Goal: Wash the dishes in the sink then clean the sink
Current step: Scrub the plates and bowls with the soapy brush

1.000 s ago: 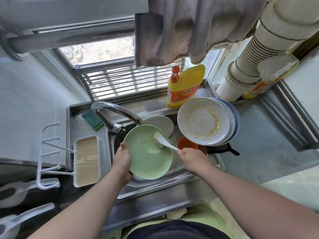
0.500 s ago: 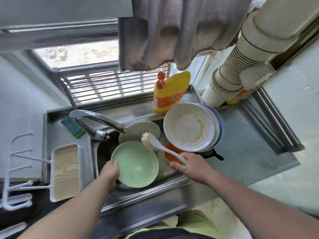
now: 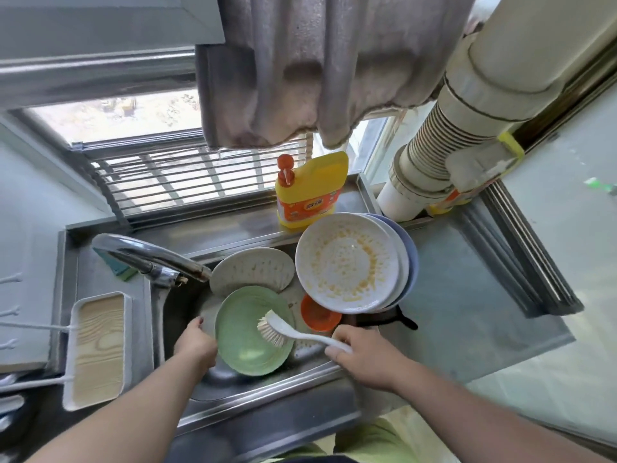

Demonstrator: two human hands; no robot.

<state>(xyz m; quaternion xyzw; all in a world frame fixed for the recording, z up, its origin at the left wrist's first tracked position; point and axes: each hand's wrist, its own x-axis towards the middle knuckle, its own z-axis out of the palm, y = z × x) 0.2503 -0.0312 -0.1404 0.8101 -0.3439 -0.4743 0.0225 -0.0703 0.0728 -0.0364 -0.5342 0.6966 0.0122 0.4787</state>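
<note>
While the left hand (image 3: 196,343) grips the green plate's (image 3: 247,342) rim over the sink (image 3: 267,387), right-hand fingers (image 3: 337,354) hold the white dish brush (image 3: 293,333), bristles resting just beyond them on that plate

Your body, as seen from the head camera:
- Two forearms, bare from elbow to wrist; no sleeves, watch or bracelet show.
- Left hand (image 3: 197,344): bare, ungloved, dark polish on one visible fingernail.
- Right hand (image 3: 365,357): bare, ungloved, no rings visible.
- Torso: light green top (image 3: 374,441), with a dark garment edge below it.
</note>
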